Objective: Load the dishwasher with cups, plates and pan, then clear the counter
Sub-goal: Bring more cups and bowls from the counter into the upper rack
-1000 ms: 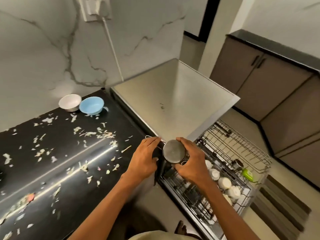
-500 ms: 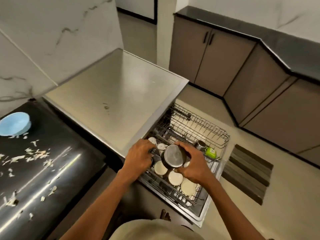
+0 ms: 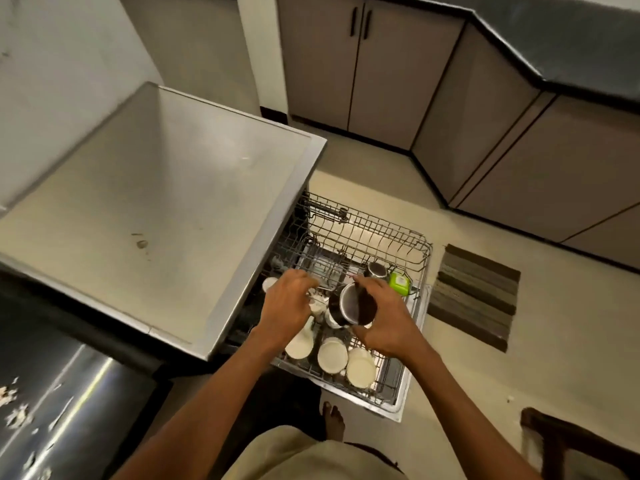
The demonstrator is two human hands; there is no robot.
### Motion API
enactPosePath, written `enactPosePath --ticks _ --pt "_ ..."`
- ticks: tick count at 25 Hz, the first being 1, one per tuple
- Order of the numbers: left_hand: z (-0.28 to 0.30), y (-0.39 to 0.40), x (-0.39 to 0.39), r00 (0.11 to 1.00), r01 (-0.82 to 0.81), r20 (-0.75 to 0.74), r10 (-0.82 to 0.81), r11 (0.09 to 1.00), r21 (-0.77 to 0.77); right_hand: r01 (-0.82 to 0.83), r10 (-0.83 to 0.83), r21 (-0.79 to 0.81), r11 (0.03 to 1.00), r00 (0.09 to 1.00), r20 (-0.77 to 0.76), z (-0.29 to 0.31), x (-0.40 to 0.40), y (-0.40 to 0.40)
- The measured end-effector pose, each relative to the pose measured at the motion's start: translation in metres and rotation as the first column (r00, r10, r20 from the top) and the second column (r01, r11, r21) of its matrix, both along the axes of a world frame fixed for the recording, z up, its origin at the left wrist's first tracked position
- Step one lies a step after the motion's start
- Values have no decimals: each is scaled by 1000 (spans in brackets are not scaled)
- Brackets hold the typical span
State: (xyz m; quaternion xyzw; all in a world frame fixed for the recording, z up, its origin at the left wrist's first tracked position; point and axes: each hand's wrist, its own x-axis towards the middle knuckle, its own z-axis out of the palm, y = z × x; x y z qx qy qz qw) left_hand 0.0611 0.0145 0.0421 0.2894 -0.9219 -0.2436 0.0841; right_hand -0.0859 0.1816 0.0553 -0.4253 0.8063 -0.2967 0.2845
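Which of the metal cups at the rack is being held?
The larger steel cup, gripped by the right hand; the smaller steel cup sits untouched beside the green item.

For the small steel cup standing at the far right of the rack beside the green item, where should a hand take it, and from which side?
Grip the small steel cup around its round wall, coming from above: its flat top faces up, while the green item crowds its right side and the rack wires close in behind.

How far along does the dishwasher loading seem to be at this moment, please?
Partly done: several white cups already sit upside down in the pulled-out rack, with another steel cup behind. In hand: the right hand grips a steel cup over the rack while the left hand reaches in beside it. Left: scraps still litter the counter.
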Motion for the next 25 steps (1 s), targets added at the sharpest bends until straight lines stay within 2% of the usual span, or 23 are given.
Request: enactPosePath --ticks 4,7,10,14,19,25 --pt "-25 -31 -39 994 70 80 -70 998 10 107 -107 51 993 994 14 -21 -22 -24" --pt "-44 -50 -66 987 104 112 -113 991 85 193 -199 117 974 979 37 -38 -42 -50" --pt "-70 -66 -87 929 154 300 -217 963 220 245 -260 210 946 964 47 -62 -60 -75" --pt "-99 -79 -108 811 183 494 -313 938 294 248 -274 296 923 961 50 -92 -78 -101" --pt "-137 -98 -133 749 161 570 -337 928 336 234 -280 339 911 955 93 -135 -104 -132" --pt "-175 -112 -159 715 78 635 -292 936 343 212 -270 353 911 955 122 -177 -129 -169"
